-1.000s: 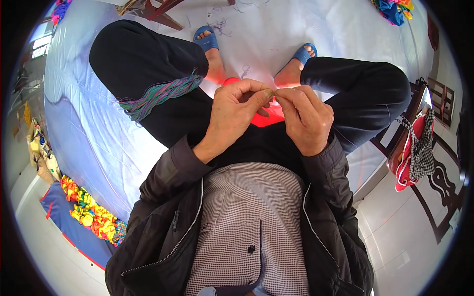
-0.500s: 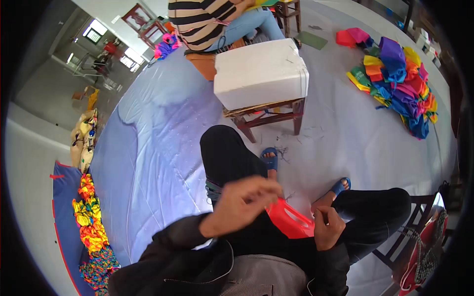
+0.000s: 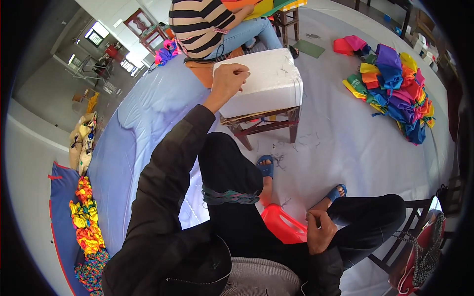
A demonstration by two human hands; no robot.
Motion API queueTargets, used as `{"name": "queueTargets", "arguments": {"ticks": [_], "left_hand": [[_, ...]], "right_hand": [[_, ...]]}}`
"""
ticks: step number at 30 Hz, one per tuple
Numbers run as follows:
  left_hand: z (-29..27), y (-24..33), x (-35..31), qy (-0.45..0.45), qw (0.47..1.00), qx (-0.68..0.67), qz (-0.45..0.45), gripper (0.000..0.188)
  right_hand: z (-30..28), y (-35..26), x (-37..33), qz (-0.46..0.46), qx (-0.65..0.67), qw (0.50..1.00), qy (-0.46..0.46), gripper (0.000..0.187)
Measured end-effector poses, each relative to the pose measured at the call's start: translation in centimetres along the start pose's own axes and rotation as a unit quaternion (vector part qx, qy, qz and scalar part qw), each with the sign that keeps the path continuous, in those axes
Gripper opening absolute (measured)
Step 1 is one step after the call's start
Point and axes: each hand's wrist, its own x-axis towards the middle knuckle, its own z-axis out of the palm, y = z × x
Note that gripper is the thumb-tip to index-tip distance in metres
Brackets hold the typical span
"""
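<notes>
My left hand (image 3: 230,85) is raised at arm's length, over the near left corner of a white foam box (image 3: 261,79). Its fingers are curled into a pinch, and whatever they hold is too small to make out. My right hand (image 3: 321,232) is closed low by my right thigh, thumb against the bent fingers; its contents are hidden. Beside it, between my legs, hangs a bright red piece of material (image 3: 282,225) with a long opening. A bundle of dark cords (image 3: 229,196) is tied round my left thigh.
The foam box rests on a wooden stool (image 3: 266,124). A person (image 3: 197,29) in a striped top sits beyond it. Colourful fabric bags (image 3: 395,89) lie piled at the right. Bright bunched bundles (image 3: 89,222) line the left. A chair (image 3: 419,217) with a red bag stands at my right.
My left hand has moved up and away from the red material to the foam box, its arm now stretched out. My right hand stays low, near the red material.
</notes>
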Motion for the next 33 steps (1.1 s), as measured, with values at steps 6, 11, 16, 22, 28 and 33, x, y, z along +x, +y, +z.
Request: {"name": "queueTargets", "arguments": {"ticks": [6, 11, 16, 22, 28, 33], "left_hand": [[4.3, 0.6, 2.2, -0.025, 0.995, 0.052, 0.078, 0.026], [6.4, 0.0, 3.8, -0.011, 0.983, 0.097, 0.153, 0.026], [7.2, 0.0, 4.1, -0.022, 0.988, 0.087, 0.128, 0.022], [7.9, -0.2, 4.1, 0.001, 0.99, 0.056, 0.128, 0.014], [8.3, -0.2, 3.3, 0.054, 0.986, 0.047, 0.153, 0.013], [8.1, -0.9, 2.3, 0.081, 0.991, -0.047, 0.095, 0.01]], "right_hand": [[0.0, -0.1, 0.1, 0.003, 0.003, 1.0, -0.002, 0.012], [-0.1, -0.2, 0.3, 0.0, 0.003, 1.0, 0.007, 0.009], [-0.2, -0.4, 0.6, -0.004, -0.001, 1.0, 0.007, 0.011], [0.0, -0.4, 0.8, -0.007, 0.0, 1.0, 0.004, 0.011], [0.0, -0.3, 0.2, -0.007, -0.003, 1.0, -0.002, 0.01], [-0.3, -0.2, -0.8, 0.021, -0.01, 1.0, 0.002, 0.01]]}}
